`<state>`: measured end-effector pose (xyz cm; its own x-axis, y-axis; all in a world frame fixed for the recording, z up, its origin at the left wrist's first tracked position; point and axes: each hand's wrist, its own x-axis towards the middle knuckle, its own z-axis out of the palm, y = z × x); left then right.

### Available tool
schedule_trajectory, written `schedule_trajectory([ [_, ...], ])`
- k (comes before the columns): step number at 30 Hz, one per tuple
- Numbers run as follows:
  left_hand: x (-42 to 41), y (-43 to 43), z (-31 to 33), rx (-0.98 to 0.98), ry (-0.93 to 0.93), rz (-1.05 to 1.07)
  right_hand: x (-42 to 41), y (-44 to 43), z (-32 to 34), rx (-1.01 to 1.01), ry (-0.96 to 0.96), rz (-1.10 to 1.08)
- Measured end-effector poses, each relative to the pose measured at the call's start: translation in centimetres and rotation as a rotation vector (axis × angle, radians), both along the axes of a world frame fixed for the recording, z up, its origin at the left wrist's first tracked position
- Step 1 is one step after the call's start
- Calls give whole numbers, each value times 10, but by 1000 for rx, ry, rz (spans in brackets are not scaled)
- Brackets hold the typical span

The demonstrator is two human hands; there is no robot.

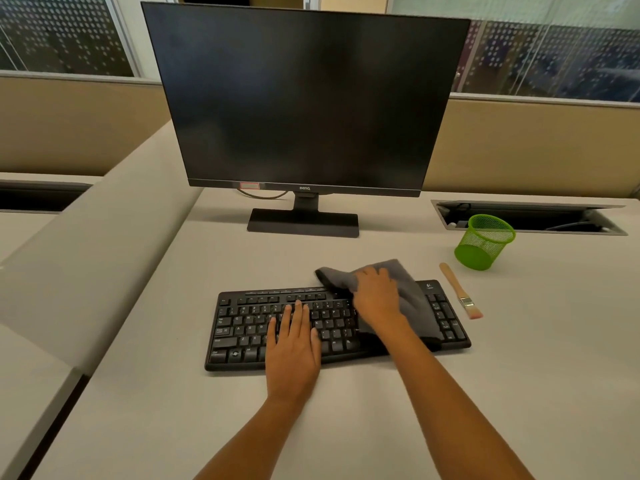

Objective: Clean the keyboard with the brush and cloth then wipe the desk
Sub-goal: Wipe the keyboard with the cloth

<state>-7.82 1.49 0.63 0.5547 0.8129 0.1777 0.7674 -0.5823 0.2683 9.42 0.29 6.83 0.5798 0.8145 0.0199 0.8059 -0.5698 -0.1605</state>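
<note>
Head view of a beige worktop with 2 bare hands over 1 black keyboard. The keyboard lies near the middle of the worktop, its long side running left to right, in front of a dark monitor on a flat stand.

The left grip is wide: its fingers are straight and lie flat on the middle keys, with the palm over the keyboard's near edge.

The right grip is also wide, with the fingers spread and pressing flat on a grey cloth. The cloth is draped over the right part of the keyboard, from its far edge to its near edge, and 1 corner reaches onto the worktop beyond the far edge.

The brush, with a wooden handle and pale bristles, lies on the worktop just right of the keyboard, apart from both hands, bristles toward the near side.

A green mesh cup stands upright far right of the brush. Behind it is an open cable hatch set in the worktop.
</note>
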Motion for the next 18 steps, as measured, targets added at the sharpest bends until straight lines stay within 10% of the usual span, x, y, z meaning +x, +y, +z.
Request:
schedule_trajectory([
  [5,1,1,-5,6,5,-6,13,-8,3,-60,-31,-180],
  [13,-5,9,-1,-28,40,-78,-59,19,-16,160,84,223],
  [18,-39,40,0,-16,-25,7,-20,-10,-22,323,115,-58],
])
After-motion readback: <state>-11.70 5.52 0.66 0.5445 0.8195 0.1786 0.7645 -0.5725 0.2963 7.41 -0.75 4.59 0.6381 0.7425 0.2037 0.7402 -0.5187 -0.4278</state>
